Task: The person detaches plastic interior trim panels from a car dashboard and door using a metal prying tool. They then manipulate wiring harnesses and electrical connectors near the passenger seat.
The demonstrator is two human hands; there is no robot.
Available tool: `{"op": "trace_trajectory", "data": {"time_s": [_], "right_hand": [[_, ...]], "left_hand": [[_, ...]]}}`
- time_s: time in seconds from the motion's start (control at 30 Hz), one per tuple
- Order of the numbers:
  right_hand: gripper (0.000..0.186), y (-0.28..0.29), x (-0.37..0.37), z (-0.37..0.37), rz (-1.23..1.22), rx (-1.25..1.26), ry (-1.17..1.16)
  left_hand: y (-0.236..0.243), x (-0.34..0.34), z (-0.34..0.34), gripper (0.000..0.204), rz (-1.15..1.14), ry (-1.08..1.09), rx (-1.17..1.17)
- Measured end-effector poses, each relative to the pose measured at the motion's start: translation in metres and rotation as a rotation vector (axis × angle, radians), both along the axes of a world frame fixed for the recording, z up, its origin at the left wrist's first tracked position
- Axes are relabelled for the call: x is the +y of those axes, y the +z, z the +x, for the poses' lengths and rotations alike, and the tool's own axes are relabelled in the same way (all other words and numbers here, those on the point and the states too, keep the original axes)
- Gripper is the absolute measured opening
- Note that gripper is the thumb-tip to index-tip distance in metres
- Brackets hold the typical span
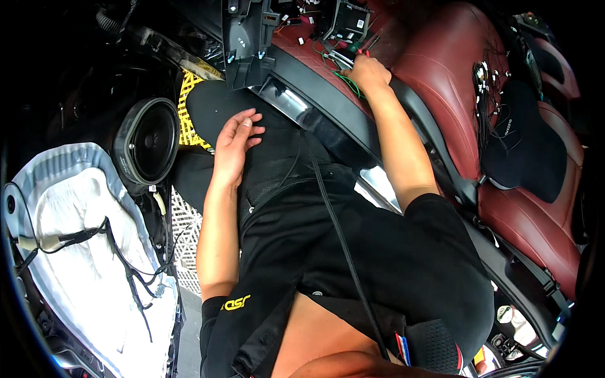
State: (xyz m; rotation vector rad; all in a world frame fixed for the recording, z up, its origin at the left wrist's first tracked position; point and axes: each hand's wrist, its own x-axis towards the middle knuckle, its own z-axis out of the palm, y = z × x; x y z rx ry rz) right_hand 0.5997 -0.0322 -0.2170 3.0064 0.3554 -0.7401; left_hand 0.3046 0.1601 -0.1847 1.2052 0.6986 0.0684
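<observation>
My left hand (238, 143) hovers over my lap with its fingers loosely bent and apart, and nothing shows in it. My right hand (370, 74) reaches out to the dark red seat cushion (300, 62), its fingers closed at a red-handled tool (361, 52). That tool looks like pliers, but the hand hides part of it. Beside these fingers, a green wire (354, 86) loops over the cushion's edge. A black plastic trim piece (247, 47) stands in front of the seat, to the left of my right hand.
On my left, the opened door carries a round black speaker (155, 141), a white-and-grey liner (94, 189) and a black wiring harness (112, 234). Loose connectors and a black bracket (348, 24) lie on the seat. Wires hang by the red seatback (441, 75). Yellow grating (187, 113) covers the floor.
</observation>
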Motion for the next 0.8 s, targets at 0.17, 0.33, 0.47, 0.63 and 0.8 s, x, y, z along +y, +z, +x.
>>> {"op": "trace_trajectory", "data": {"time_s": [0.17,0.33,0.47,0.63,0.8], "right_hand": [[0.066,0.001,0.007,0.01,-0.095,0.018,0.018],[0.074,0.022,0.007,0.008,-0.03,-0.025,0.023],[0.076,0.087,-0.006,-0.047,0.134,-0.246,-0.006],[0.077,0.121,-0.038,-0.071,0.126,-0.535,-0.1],[0.07,0.152,-0.045,-0.097,0.382,-0.796,-0.036]], "left_hand": [[0.012,-0.001,0.007,0.035,0.065,-0.084,-0.084],[0.035,-0.006,0.009,0.034,0.128,-0.097,-0.139],[0.052,-0.012,0.003,0.032,0.158,-0.057,-0.22],[0.064,-0.03,0.024,0.03,0.119,-0.07,-0.351],[0.066,-0.053,0.048,0.042,0.006,-0.099,-0.416]]}}
